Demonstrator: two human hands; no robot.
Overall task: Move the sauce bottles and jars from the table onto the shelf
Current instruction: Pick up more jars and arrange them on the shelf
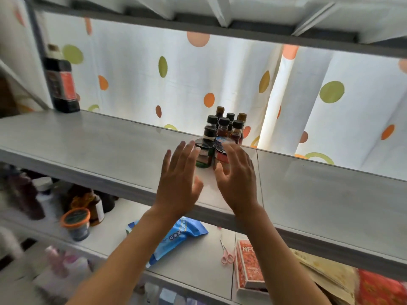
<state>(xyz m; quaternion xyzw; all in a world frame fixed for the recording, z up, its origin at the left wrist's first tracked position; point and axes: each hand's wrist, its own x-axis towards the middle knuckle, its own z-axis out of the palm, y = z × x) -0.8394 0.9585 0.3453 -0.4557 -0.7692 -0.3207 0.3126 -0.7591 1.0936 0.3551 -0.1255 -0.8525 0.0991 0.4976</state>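
Observation:
On the grey shelf (88,142) a cluster of small dark-capped sauce bottles (224,125) stands near the back edge. In front of them sit two jars: a green-labelled jar with a black lid (204,154) and a red-labelled jar with a blue-white lid (223,150). My left hand (179,179) is raised with straight, spread fingers just in front of the green-labelled jar, holding nothing. My right hand (236,177) has loosely bent fingers next to the red-labelled jar and partly hides it; I cannot tell whether it touches the jar.
A tall dark sauce bottle (60,81) stands at the shelf's far left. The lower shelf holds an orange-lidded jar (77,223), a brown bottle (97,208), a blue bag (174,236), pink scissors (226,256) and a red box (248,265). A dotted curtain (154,73) hangs behind.

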